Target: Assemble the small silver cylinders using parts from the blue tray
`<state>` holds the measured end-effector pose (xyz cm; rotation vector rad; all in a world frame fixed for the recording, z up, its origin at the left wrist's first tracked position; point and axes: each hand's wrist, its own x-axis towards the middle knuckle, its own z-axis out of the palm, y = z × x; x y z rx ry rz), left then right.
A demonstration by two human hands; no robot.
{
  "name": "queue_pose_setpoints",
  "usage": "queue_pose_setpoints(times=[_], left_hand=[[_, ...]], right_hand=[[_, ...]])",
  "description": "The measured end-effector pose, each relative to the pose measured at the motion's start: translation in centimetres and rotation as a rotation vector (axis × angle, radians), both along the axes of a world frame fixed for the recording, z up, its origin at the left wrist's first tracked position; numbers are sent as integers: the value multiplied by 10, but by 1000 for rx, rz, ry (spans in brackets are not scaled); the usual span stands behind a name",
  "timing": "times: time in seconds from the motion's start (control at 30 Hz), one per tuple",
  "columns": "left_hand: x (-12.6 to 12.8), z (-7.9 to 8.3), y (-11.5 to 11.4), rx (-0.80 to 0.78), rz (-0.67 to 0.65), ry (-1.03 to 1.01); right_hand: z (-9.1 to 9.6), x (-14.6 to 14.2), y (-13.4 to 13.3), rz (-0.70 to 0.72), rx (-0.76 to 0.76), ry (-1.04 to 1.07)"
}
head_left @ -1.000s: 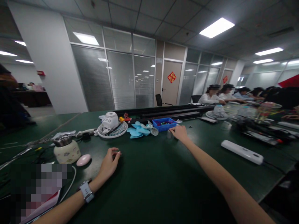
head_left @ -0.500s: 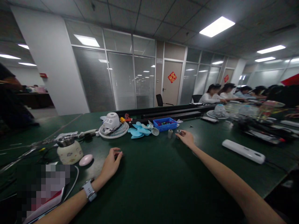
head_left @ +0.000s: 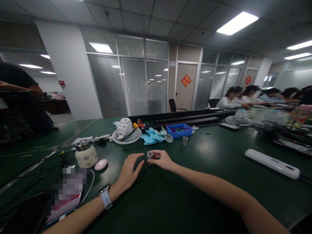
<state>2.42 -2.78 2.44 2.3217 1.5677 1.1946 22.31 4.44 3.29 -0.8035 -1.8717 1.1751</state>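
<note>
My right hand (head_left: 162, 159) pinches a small grey cylindrical part (head_left: 149, 155) just above the green table (head_left: 200, 182), near its middle. My left hand (head_left: 128, 172), with a watch on the wrist, rests on the table right beside it, fingers stretched toward the part. A second small grey cylinder (head_left: 185, 140) stands farther back, in front of a blue bin (head_left: 182, 130). Light blue fan blades (head_left: 153, 137) and a white fan grille with its motor housing (head_left: 127, 131) lie behind my hands.
A cream mug with a metal lid (head_left: 85, 154) and a pink oval object (head_left: 100, 164) sit at the left among cables. A white power strip (head_left: 272, 159) lies at the right. Black rails (head_left: 185, 117) run along the table's back. Other people work at the far right.
My right hand has drawn back from near the blue bin to the middle of the table, now holding a small grey part next to my left hand. The view shifted slightly rightward.
</note>
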Motion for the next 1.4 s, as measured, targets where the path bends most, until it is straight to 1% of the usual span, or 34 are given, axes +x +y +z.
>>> queue_pose_setpoints(times=[0.07,0.17,0.27,0.37,0.53,0.6,0.7,0.83,0.97,1.07,1.13,1.2,1.27,1.33,1.4], left_hand=[[1,1,-3,24,-51,56],[2,1,-6,36,-105,130],[2,1,-7,48,-137,182],[2,1,-5,78,-119,184],[3,-3,-1,112,-78,82],[5,-2,-1,93,-35,8],[8,3,-6,40,28,-97],[12,13,-10,-49,2,-251],[14,16,-9,-107,-12,-386],[16,16,-7,-113,8,-464],[17,17,-7,-79,35,-511],[16,15,-6,-29,99,-537],[13,10,-3,-5,173,-518],[8,2,0,-46,206,-458],[2,-6,3,-136,212,-394]], right_hand=[[-5,-11,-1,56,8,10],[-11,-17,-4,111,58,10],[-14,-18,-8,117,134,6],[-18,-19,-10,91,195,12],[-24,-20,-11,39,271,-5],[-23,-19,-13,24,302,-34],[-19,-16,-19,16,345,-91],[-13,-14,-25,26,368,-130],[-13,-14,-26,30,374,-134],[-15,-14,-25,39,385,-162],[-15,-14,-25,24,398,-196],[-15,-14,-25,-18,415,-235],[-14,-13,-27,-62,434,-267],[-14,-13,-28,-91,446,-280],[-14,-13,-30,-117,450,-288]])
